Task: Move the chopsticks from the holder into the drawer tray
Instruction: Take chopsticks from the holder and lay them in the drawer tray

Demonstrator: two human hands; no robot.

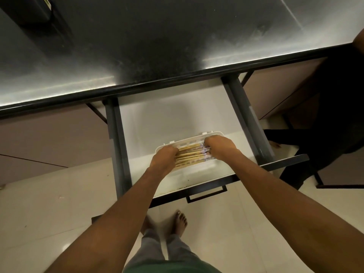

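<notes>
Several wooden chopsticks (190, 155) with patterned ends lie side by side in a white plastic tray (199, 169) inside the open drawer (177, 117). My left hand (164, 157) rests on their left ends with fingers curled over them. My right hand (219, 144) covers their right, patterned ends in the same way. Both hands press on the bundle from either side. No holder is in view.
A dark, glossy countertop (157, 46) overhangs the drawer's back. The drawer's grey side rails (116, 138) run left and right, with a black handle (206, 194) at its front. Another person's dark-clothed legs (325, 125) stand at the right. My bare feet (180, 221) are on the pale tiled floor.
</notes>
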